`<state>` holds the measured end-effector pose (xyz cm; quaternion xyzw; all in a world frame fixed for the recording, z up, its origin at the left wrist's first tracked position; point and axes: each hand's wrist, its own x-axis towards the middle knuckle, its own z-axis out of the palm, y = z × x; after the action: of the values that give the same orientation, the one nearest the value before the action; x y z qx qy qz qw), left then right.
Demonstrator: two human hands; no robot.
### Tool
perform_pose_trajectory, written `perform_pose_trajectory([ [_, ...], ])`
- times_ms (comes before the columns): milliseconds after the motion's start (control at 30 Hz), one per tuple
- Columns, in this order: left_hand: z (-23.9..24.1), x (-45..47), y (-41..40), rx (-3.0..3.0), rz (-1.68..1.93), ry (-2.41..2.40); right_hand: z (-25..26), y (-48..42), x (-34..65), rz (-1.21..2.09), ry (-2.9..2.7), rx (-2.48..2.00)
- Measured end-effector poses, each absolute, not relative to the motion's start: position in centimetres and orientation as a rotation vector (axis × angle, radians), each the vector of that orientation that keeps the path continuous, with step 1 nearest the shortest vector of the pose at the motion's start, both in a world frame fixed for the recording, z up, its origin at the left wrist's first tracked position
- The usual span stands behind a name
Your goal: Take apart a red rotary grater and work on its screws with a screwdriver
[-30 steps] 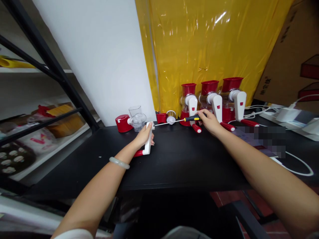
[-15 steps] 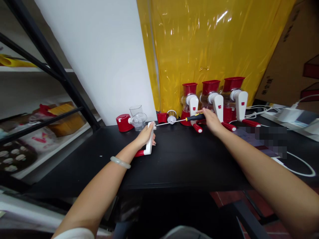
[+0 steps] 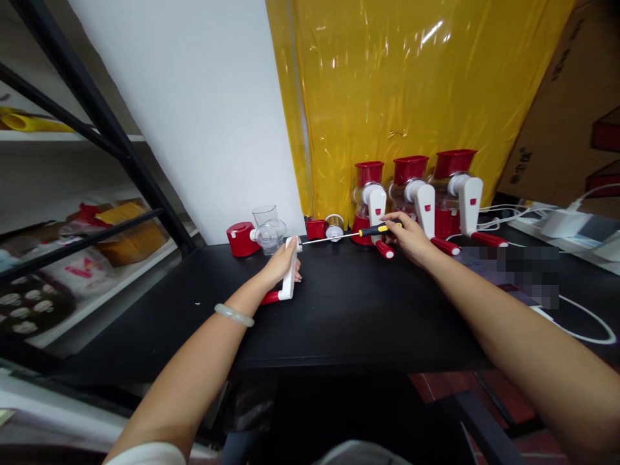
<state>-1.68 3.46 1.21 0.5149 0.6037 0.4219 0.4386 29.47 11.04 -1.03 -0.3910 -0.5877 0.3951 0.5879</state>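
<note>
My left hand (image 3: 282, 261) is closed around a white crank handle (image 3: 289, 278) with a red grip, held upright above the black table. My right hand (image 3: 405, 236) has its fingers on the black and yellow handle of a screwdriver (image 3: 372, 230). The long shaft runs left, and its tip meets the round white hub at the top of the crank handle. Behind my left hand lie a red base (image 3: 242, 239) and a clear plastic grater body (image 3: 268, 229). A red part (image 3: 316, 228) and a drum (image 3: 334, 226) sit behind the shaft.
Three red and white rotary graters (image 3: 371, 194) stand in a row before a yellow plastic sheet (image 3: 387, 97). A power strip (image 3: 564, 223) with white cables is at the right, near a blurred-out flat object (image 3: 513, 271). A black-framed shelf (image 3: 111, 145) stands at the left.
The fingers of my right hand have shifted on the screwdriver handle, uncovering more of its yellow end. My left hand keeps hold of the crank handle almost unmoved.
</note>
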Motion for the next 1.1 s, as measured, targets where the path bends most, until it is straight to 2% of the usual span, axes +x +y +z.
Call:
perform_pose_trajectory([
  [167, 0.9, -1.6, 3.5, 1.305, 1.031, 1.483, -0.3, 10.6, 29.4, 0.981, -1.266, -0.855],
  [433, 0.7, -2.0, 4.0, 1.294, 1.045, 1.500, -0.3, 10.6, 30.2, 0.573, -1.555, -1.098],
  [933, 0.9, -1.8, 3.7, 1.289, 1.034, 1.504, -0.5, 10.8, 29.4, 0.948, -1.331, -0.839],
  [1100, 0.8, -2.0, 3.8, 1.311, 1.043, 1.484, 0.3, 10.2, 29.8, 0.746, -1.491, -1.020],
])
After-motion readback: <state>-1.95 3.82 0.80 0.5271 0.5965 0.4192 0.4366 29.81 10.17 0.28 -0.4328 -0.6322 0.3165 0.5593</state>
